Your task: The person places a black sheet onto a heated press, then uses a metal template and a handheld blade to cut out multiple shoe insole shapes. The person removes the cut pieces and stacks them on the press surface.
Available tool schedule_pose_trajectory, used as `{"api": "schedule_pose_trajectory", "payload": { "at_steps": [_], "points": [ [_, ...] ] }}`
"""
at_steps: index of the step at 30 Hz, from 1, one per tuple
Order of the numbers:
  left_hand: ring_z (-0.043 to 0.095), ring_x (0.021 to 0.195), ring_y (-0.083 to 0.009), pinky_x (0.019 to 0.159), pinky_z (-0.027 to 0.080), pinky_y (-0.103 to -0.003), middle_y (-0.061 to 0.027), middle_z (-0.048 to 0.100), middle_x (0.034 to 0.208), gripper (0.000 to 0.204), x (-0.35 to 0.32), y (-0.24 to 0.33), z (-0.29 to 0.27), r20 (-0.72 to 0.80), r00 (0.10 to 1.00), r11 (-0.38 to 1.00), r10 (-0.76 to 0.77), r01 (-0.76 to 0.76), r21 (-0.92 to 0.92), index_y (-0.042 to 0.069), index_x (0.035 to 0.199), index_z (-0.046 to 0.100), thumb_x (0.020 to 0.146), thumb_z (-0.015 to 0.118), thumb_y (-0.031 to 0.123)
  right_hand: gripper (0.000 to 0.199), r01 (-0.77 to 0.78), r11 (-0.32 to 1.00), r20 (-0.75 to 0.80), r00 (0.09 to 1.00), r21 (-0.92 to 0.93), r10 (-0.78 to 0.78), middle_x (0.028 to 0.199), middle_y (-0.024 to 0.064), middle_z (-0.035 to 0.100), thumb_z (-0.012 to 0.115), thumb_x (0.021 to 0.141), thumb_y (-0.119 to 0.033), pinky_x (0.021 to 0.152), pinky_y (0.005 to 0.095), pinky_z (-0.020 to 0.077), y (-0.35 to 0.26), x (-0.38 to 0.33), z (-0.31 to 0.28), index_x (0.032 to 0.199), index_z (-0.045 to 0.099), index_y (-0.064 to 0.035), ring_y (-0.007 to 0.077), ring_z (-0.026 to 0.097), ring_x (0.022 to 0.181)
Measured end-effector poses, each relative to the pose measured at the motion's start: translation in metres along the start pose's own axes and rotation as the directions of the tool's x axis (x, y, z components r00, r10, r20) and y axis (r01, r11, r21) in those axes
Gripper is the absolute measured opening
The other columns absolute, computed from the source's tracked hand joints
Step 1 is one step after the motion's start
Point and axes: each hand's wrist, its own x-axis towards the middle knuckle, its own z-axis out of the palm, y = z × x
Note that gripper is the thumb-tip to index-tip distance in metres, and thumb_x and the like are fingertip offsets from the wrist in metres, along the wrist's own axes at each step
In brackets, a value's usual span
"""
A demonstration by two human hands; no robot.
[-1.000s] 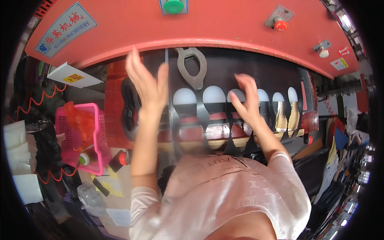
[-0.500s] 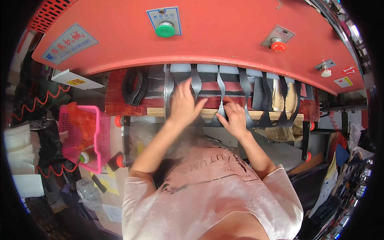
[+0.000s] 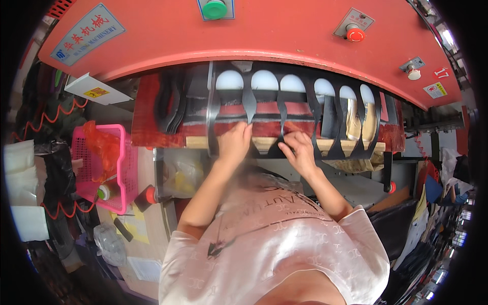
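Observation:
A black sheet (image 3: 249, 104) with a row of long rounded cut-outs lies across the dark red cutting board (image 3: 145, 114) and hangs over its near edge. My left hand (image 3: 235, 145) has its fingers closed on one of the narrow strips between the cut-outs. To its right, my right hand (image 3: 301, 150) grips the sheet's near edge, fingers bent and thumb pressed in. White pads and dark and red pieces show through the holes. A stack of black curved pieces (image 3: 175, 109) sits on the board's left end.
Above the board hangs the red press head (image 3: 284, 33) with a green button (image 3: 214, 9) and a red button (image 3: 355, 33). At left stands a pink basket (image 3: 122, 173) holding an orange bag. A wooden bar (image 3: 198, 142) runs along the board's front. Coiled red hose (image 3: 76, 208) crosses the left side.
The black sheet has come toward me, and the rounded far ends of its cut-outs now show. My left hand, spread before, has moved nearer and closed on a strip. My right hand keeps its place.

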Motion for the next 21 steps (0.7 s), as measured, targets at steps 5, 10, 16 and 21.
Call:
{"api": "schedule_pose_trajectory", "payload": {
  "at_steps": [5,10,16,21],
  "points": [
    [0.066,0.069,-0.0342,0.059,0.051,-0.042,-0.0135,0.068,0.083,0.023,-0.06,0.022,-0.047,0.245,0.956,0.987,0.158,-0.151,-0.049,0.004,0.079,0.06,0.092,0.06,0.023,0.029,0.034,0.97,0.6,0.791,-0.241,0.122,0.083,0.0134,0.069,0.072,0.084,-0.027,0.062,0.0387,0.0494,-0.047,0.004,-0.072,0.07,0.068,-0.0023,0.0301,0.065,0.074],
    [0.064,0.075,-0.0323,0.063,0.052,-0.041,-0.0132,0.062,0.093,0.03,-0.061,0.054,-0.098,0.165,0.977,0.989,0.136,-0.145,0.041,0.003,0.096,0.06,0.084,0.071,0.027,0.069,0.095,0.993,-0.011,0.995,-0.068,-0.096,0.137,0.0263,0.04,0.079,0.071,-0.042,0.103,0.0475,0.0381,-0.086,0.082,-0.016,0.124,0.053,-0.0073,0.0451,0.04,0.126],
    [0.047,0.119,-0.0367,0.102,0.039,-0.044,-0.0208,0.046,0.129,0.087,-0.065,0.044,-0.106,0.01,0.977,0.976,0.214,-0.214,0.033,0.002,0.138,0.039,0.065,0.085,0.015,0.085,-0.022,0.995,0.025,0.999,0.101,0.019,0.135,0.0309,0.034,0.084,0.057,-0.027,0.107,0.0501,0.033,-0.113,0.064,0.043,0.133,0.049,-0.0085,0.047,0.031,0.129],
    [0.042,0.131,-0.0354,0.107,0.035,-0.044,-0.0155,0.051,0.134,0.06,-0.09,0.007,-0.103,0.098,0.964,0.968,0.246,-0.24,-0.07,0.003,0.127,0.056,0.072,0.078,0.015,0.064,-0.312,0.241,0.264,0.941,0.919,0.211,0.128,0.0108,0.051,0.078,0.066,-0.006,0.101,0.033,0.0412,-0.087,0.041,-0.021,0.126,0.056,-0.0079,0.0215,0.054,0.115]
  ]
}}
